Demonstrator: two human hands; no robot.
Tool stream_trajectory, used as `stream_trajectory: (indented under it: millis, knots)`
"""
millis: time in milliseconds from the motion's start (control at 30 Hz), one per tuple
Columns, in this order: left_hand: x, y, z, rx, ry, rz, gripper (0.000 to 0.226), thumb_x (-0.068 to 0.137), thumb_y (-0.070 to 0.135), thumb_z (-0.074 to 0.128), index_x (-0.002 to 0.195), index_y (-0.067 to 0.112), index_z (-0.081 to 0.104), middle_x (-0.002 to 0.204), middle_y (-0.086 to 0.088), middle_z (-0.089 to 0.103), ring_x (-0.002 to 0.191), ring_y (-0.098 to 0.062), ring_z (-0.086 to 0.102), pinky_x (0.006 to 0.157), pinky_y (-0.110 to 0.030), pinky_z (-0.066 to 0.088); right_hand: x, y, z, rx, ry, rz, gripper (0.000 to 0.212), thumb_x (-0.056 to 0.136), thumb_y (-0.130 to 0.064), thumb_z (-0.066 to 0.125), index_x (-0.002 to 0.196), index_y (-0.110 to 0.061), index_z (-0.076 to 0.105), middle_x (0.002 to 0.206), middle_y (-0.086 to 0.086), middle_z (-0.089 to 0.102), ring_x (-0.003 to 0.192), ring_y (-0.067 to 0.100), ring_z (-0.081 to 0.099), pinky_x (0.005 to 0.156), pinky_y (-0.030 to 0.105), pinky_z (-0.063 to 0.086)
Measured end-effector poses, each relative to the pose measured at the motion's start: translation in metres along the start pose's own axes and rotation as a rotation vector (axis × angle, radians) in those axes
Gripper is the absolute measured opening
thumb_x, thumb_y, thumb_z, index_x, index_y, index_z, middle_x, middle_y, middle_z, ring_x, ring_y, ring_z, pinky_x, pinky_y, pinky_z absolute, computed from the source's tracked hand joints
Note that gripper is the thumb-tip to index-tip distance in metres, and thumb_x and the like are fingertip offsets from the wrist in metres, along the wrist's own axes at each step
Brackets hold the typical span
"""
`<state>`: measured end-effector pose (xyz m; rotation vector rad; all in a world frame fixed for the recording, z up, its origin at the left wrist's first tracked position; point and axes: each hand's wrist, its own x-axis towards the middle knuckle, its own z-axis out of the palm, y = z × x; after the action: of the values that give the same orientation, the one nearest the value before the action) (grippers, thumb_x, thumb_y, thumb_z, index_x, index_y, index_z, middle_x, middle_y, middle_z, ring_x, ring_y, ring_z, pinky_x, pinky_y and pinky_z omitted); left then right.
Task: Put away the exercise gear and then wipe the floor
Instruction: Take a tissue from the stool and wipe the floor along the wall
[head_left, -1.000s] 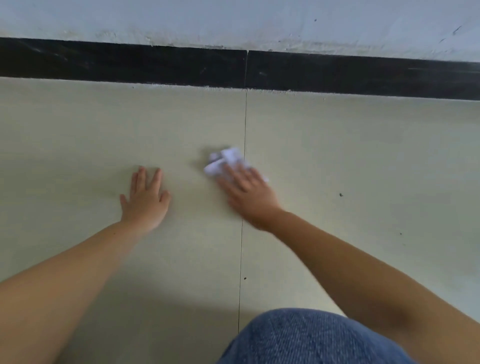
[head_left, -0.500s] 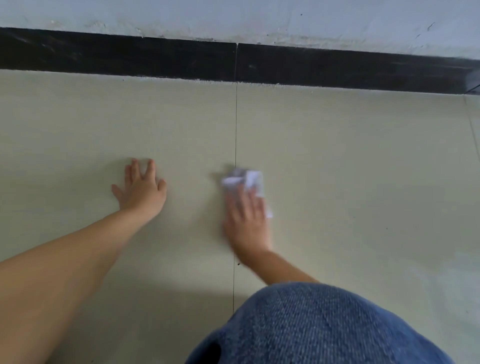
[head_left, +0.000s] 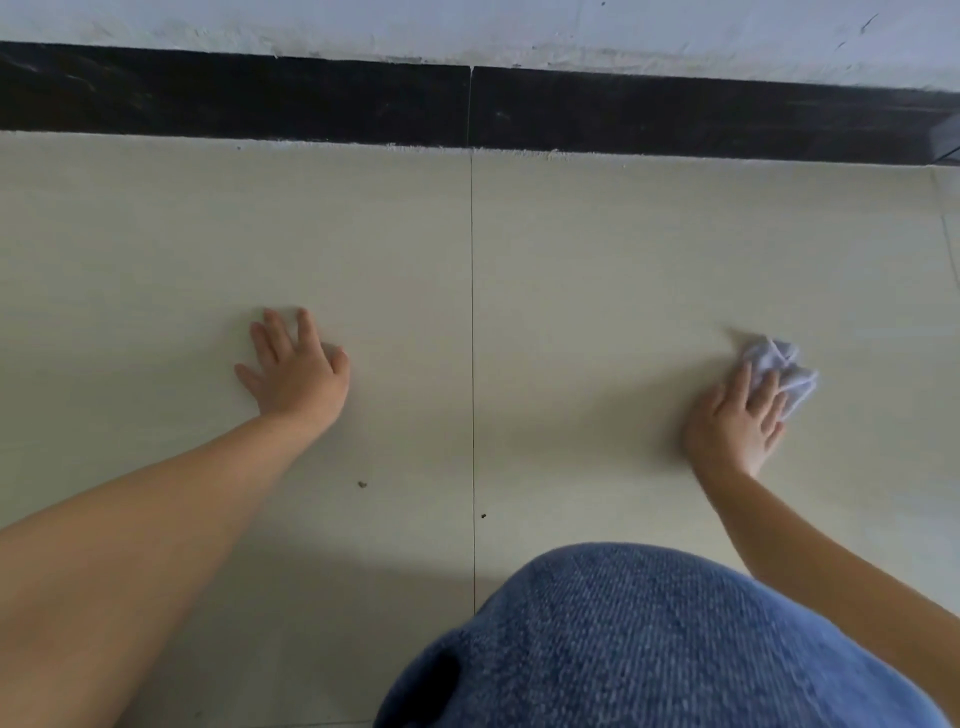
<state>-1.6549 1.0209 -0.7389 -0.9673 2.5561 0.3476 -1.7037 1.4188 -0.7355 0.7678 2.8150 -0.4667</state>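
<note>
The right hand (head_left: 735, 428) presses a crumpled white cloth (head_left: 779, 371) flat-fingered onto the pale beige tiled floor (head_left: 597, 270); the left hand (head_left: 296, 371) rests spread, released. Overlapping strokes should reach the two dark specks (head_left: 362, 484) beside the grout line.

Lighting: soft, even, slightly dim. Shadow: broad, on floor (head_left: 623, 270) at bottom. Distortion: wide-angle bowing of baseboard (head_left: 208, 93). Focus: mildly soft.

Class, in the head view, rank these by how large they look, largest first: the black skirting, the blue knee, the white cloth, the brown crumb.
1. Skirting
2. Knee, though its nearness to the camera inflates it
3. Cloth
4. Crumb
</note>
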Motion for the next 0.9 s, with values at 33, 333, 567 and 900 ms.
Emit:
stream_trajectory:
  millis: [33, 333, 567, 900]
  knots:
    - [0.0, 0.001, 0.0, 0.005, 0.001, 0.001, 0.063, 0.096, 0.038, 0.037, 0.15, 0.018, 0.011, 0.159, -0.012, -0.004, 0.146, -0.027, -0.005, 0.112, -0.059, 0.007, -0.006, -0.012, 0.007, 0.003, 0.016, 0.07, 0.054, 0.101, -0.03, 0.029, 0.152, -0.021, 0.016, 0.16, 0.01, 0.002, 0.147, 0.031, -0.001, 0.117, 0.045, 0.003]
    - [0.0, 0.001, -0.006, -0.012, -0.016, 0.001, 0.062, 0.096, 0.036, 0.037, 0.15, 0.018, 0.013, 0.159, -0.011, -0.003, 0.146, -0.027, -0.004, 0.113, -0.058, 0.008, -0.187, -0.067, 0.091, -0.314, -0.245, -1.368, 0.058, 0.091, -0.043, 0.038, 0.145, -0.023, 0.036, 0.153, 0.005, 0.031, 0.143, 0.029, 0.017, 0.113, 0.046, 0.017]
    - [-0.005, 0.029, -0.002, 0.148, 0.047, 0.267, 0.059, 0.097, 0.028, 0.035, 0.15, 0.015, 0.014, 0.159, -0.012, 0.001, 0.146, -0.026, 0.0, 0.111, -0.062, 0.003, -0.023, 0.066, 0.007, -0.469, -0.153, -1.182, 0.056, 0.097, -0.032, 0.03, 0.151, -0.021, 0.021, 0.157, 0.011, 0.02, 0.146, 0.03, 0.011, 0.115, 0.043, 0.021]
    - [-0.04, 0.149, 0.023, 0.077, 0.004, 0.514, 0.063, 0.098, 0.037, 0.034, 0.151, 0.02, 0.006, 0.159, -0.007, -0.002, 0.147, -0.021, -0.003, 0.112, -0.059, 0.002, -0.006, -0.081, 0.031, -0.085, -0.14, -0.426, 0.056, 0.1, -0.025, 0.036, 0.151, -0.019, 0.017, 0.16, 0.008, 0.001, 0.147, 0.032, -0.006, 0.118, 0.048, 0.0]
